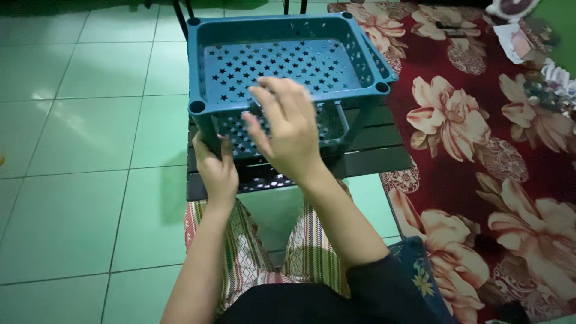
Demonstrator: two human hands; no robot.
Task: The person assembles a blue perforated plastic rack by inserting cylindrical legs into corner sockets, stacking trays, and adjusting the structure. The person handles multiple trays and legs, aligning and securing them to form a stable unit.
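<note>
Striped fabric covers the person's knees (240, 252) down at the bottom, legs on the pale green tile floor (78, 198). Just past them the left hand (217, 171) has its grip wrapped around the near-left corner leg of a teal plastic rack (282, 63) with star-shaped holes. The right hand (288, 129) hovers open in front of the rack's near rim, fingers spread, holding nothing as far as I can see. The rack sits on a low black slatted desk (384, 150). Off to the right is a dark red rug (480, 138) with big cream flowers, with some papers (516, 42) at its far edge.
</note>
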